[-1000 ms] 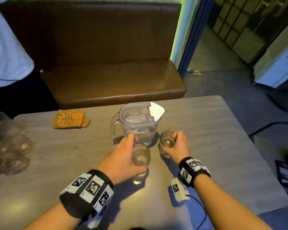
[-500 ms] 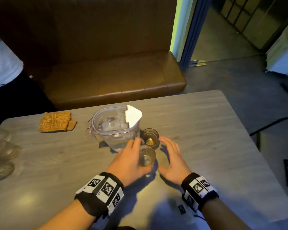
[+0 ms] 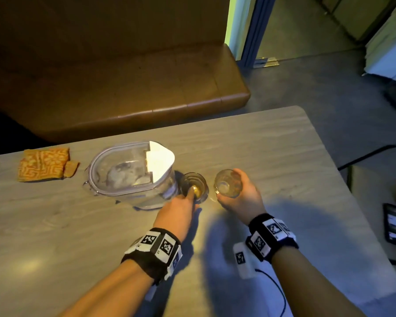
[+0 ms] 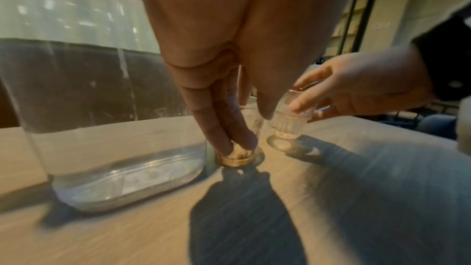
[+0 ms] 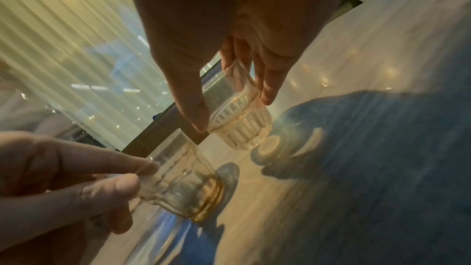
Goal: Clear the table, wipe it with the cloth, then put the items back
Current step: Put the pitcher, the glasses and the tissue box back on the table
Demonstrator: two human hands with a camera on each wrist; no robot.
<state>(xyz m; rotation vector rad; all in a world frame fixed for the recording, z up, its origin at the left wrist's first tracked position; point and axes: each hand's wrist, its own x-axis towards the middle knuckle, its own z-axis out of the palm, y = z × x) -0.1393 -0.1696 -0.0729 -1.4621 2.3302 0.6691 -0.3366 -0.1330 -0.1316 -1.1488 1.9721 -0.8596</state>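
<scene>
Head view, right hand (image 3: 242,197) lifting glass (image 3: 228,186)

A grey wood-grain surface (image 3: 272,145) is carrying a clear lidded pitcher (image 3: 130,175), a small glass (image 3: 193,187) just beside it, and a folded orange cloth (image 3: 44,164) lying apart.

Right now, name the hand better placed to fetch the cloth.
Left. The cloth lies at the table's far-left; the left hand is nearer, though both hands hold glasses; the right hand would cross the pitcher.

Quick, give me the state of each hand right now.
Left hand: holding the glass beside the pitcher, on the table.
Right hand: holding the other glass, lifted and tilted.
</scene>
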